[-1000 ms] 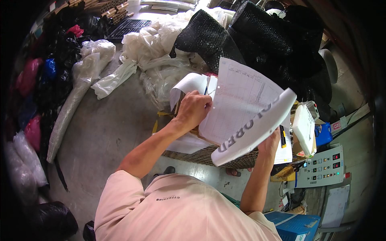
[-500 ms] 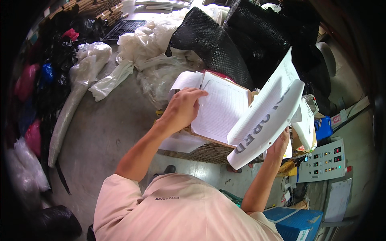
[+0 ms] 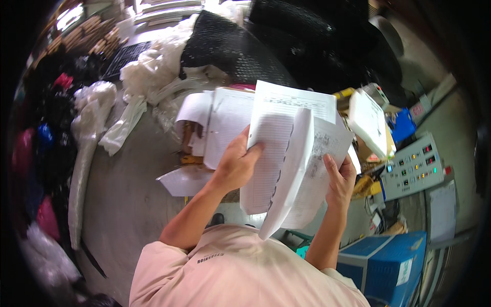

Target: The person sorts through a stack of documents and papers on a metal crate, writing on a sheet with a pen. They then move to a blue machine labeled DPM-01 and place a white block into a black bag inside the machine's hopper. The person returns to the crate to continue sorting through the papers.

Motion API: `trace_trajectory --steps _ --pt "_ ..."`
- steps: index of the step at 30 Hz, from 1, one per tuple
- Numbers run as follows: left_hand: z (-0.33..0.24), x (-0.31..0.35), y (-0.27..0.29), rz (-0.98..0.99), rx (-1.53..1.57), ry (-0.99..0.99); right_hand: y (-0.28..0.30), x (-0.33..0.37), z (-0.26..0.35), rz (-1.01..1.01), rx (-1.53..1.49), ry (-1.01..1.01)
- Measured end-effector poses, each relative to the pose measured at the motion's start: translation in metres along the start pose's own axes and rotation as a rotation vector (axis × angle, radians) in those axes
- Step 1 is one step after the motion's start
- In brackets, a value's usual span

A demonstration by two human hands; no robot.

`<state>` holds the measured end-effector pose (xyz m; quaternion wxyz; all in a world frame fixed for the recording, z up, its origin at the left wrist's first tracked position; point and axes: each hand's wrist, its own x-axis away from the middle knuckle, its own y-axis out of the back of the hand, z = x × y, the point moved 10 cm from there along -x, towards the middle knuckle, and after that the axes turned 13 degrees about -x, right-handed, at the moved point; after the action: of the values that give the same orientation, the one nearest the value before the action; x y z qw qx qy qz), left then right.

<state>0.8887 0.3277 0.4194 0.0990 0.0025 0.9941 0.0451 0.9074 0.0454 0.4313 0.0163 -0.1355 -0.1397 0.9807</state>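
Note:
In front of my chest I hold a bunch of loose white paper sheets (image 3: 263, 179) between both hands. My left hand (image 3: 238, 162) pinches the left edge of a ruled form, thumb on top. The right edge is gripped by my right hand (image 3: 341, 181), its thumb on a sheet with dark, smudged print (image 3: 322, 153). Between them a folded sheet with bold dark lettering (image 3: 292, 176) stands up in a curl. Behind my left hand lies an open file of ruled forms (image 3: 230, 115), a metal fastener at its left margin and a page (image 3: 194, 107) curled over leftward.
Black bubble wrap (image 3: 230, 48) and crumpled clear plastic (image 3: 148, 74) lie beyond the file. At right are a white pad (image 3: 367, 123), a blue container (image 3: 402, 125) and a grey control panel (image 3: 413, 166). A blue box (image 3: 383, 266) stands at lower right.
My left hand has left the open file and taken hold of the sheets' left edge. The sheets have come leftward and nearer, spread between both hands. The view has shifted right.

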Motion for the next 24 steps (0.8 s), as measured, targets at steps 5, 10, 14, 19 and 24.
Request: trace_trajectory --steps 5,10,14,19,24 --pt "0.021 0.003 -0.057 0.241 -0.214 0.070 0.057 0.003 0.031 -0.159 0.179 0.100" --pt "0.028 -0.004 -0.117 0.184 0.240 0.202 0.118 0.032 0.069 -0.296 0.378 0.136" --pt "-0.030 -0.005 -0.211 0.435 0.162 -0.055 0.164 0.082 0.125 -0.479 0.569 0.272" --pt "-0.054 0.031 -0.322 0.650 -0.105 -0.166 0.206 0.151 0.172 -0.665 0.718 0.411" --pt "-0.069 0.062 -0.398 0.738 -0.295 -0.410 0.245 0.208 0.189 -0.893 0.707 0.357"
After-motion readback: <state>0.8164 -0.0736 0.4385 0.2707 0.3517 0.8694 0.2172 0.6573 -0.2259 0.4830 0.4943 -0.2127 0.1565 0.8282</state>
